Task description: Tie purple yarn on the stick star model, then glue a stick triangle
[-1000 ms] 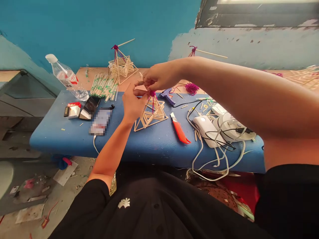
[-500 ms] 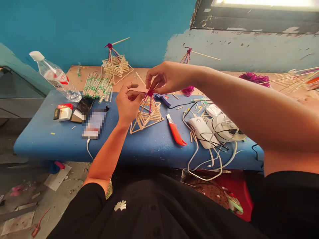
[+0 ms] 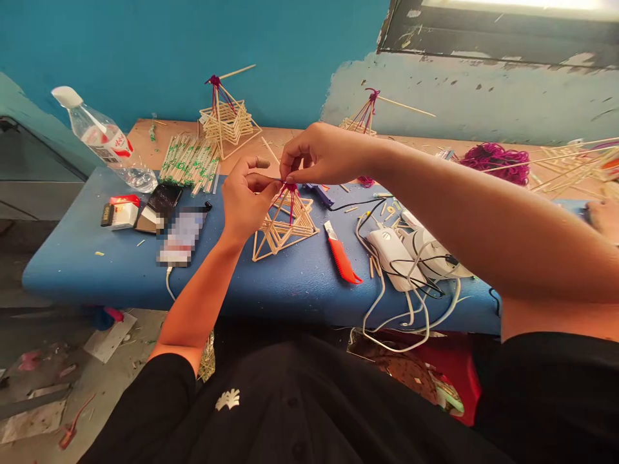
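Observation:
A small frame of thin wooden sticks (image 3: 278, 233) stands on the blue padded surface (image 3: 271, 283), with purple yarn (image 3: 291, 196) gathered at its top. My left hand (image 3: 249, 196) pinches the yarn at the peak from the left, thumb and index finger together. From the right, my right hand (image 3: 314, 154) reaches over and pinches the yarn at the same spot, its fingertips close to the left ones. The knot itself is partly hidden by the fingers. Just right of the frame lies a red utility knife (image 3: 342, 252), and a dark blue glue gun (image 3: 318, 195) sits behind it.
Two similar stick frames stand at the back, one at left (image 3: 227, 122) and one at right (image 3: 370, 116). Left are a water bottle (image 3: 109, 145), wrapped sticks (image 3: 188, 161) and a phone (image 3: 181, 235). Right lie a white power bank (image 3: 394, 254), tangled cables and purple yarn (image 3: 498, 162). Another person's hand (image 3: 604, 216) shows far right.
My right fingers have drawn closer to my left fingertips at the yarn. The camera view has shifted slightly. The stick frame stays in place.

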The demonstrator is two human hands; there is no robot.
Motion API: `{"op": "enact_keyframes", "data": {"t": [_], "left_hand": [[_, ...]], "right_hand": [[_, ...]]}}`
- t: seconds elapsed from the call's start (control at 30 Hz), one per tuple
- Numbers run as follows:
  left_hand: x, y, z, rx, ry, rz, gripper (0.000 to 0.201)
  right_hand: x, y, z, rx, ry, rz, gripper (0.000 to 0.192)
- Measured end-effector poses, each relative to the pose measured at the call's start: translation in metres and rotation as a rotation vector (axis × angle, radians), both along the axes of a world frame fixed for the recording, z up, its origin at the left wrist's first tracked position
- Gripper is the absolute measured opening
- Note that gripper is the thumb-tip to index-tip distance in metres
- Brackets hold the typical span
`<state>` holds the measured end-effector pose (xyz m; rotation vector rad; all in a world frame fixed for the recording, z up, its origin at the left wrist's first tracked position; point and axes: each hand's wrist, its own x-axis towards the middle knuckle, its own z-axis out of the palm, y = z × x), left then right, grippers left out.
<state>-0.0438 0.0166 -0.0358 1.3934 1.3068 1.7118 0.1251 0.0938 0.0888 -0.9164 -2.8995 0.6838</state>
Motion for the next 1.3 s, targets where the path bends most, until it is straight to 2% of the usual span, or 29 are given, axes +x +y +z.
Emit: {"op": "enact_keyframes", "data": {"t": [0.23,0.43,0.57,0.73,0.9,1.1,1.2,1.3], "left_hand": [[-0.006,0.005,-0.003,-0.069,-0.112,-0.122,0.049],[-0.009,0.006,0.001,-0.133,-0.2,-0.215,0.051],[-0.01,0.006,0.002,-0.163,-0.233,-0.204,0.048],[-0.013,0.011,-0.006,-0.168,-0.227,-0.189,0.047],[-0.012,0.012,-0.008,-0.171,-0.248,-0.195,0.041],[-0.007,0.001,-0.005,-0.127,-0.201,-0.199,0.048],[-0.009,0.001,-0.007,-0.134,-0.195,-0.171,0.049],[-0.015,0.004,-0.007,-0.141,-0.183,-0.148,0.052]], "right_hand": [[-0.008,-0.011,-0.006,0.091,-0.02,-0.042,0.011],[-0.006,-0.015,-0.004,0.084,-0.008,-0.066,0.01],[-0.006,-0.016,-0.001,0.095,0.048,-0.075,0.011],[-0.006,-0.014,-0.003,0.06,0.079,-0.077,0.016],[-0.007,-0.022,-0.006,0.052,0.084,-0.108,0.028],[-0.008,-0.03,-0.008,0.115,0.09,-0.128,0.023],[-0.001,-0.023,-0.011,0.075,0.127,-0.106,0.024],[0.01,-0.013,-0.017,0.009,0.179,-0.013,0.025]]}}
